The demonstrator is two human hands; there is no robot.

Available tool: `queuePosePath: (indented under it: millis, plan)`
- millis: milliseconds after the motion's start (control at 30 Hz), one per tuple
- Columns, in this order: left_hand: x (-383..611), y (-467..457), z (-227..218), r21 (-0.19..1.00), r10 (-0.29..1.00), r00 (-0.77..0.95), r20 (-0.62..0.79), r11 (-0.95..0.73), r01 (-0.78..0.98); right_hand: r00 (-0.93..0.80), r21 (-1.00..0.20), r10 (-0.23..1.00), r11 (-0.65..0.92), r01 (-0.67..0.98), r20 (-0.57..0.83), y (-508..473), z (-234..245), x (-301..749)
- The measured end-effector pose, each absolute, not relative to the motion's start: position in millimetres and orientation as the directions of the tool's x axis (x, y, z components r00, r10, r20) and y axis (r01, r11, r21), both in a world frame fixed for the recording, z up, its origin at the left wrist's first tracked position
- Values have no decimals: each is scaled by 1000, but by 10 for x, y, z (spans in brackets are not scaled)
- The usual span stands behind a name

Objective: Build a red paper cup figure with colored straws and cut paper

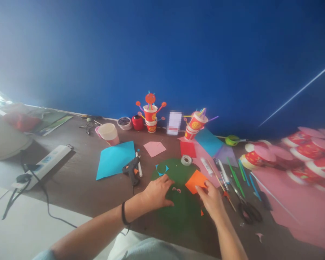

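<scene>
While over the desk (78,187):
Left hand (157,193): flat on green sheet (178,209), grip empty.
Right hand (211,198): grip pinching orange paper (196,180).

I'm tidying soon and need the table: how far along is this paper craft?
Looks midway. Done: two decorated cup figures stand by the wall. In hand: the left hand rests on the green paper, and the right hand holds the orange piece. The glue gun and scissors lie unused.

Glue gun (131,169) lies left of the felt sheet (178,213), scissors (246,208) right.
</scene>
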State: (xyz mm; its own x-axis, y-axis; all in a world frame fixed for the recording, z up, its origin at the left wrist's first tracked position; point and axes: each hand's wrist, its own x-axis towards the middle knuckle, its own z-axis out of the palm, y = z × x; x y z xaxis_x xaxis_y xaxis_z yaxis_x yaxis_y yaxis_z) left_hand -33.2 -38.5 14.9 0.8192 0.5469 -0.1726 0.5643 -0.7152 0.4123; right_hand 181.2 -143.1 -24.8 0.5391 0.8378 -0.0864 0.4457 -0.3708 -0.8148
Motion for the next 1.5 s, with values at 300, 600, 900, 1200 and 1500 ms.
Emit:
queuePosePath:
  millis: [300,600,900,1200,1500]
  plan:
    - [-258,-424,137,391,543,811,-218,-713,582,567,-809,820,-383,445,-77,-1446,-252,1814]
    - [-251,-435,201,429,556,795,-242,-674,601,621,-795,782,-404,452,-44,-1435,-301,1945]
    - [-229,-445,219,415,566,785,-251,-670,615,715,-751,698,-492,440,-39,-1509,-309,1958]
    - [-250,-467,119,518,610,780,-141,-626,583,716,-862,693,-412,297,-85,-1500,-271,1965]
    - [-13,-441,257,937,652,689,-316,100,336,566,-970,806,-239,44,-172,-1414,-83,1542]
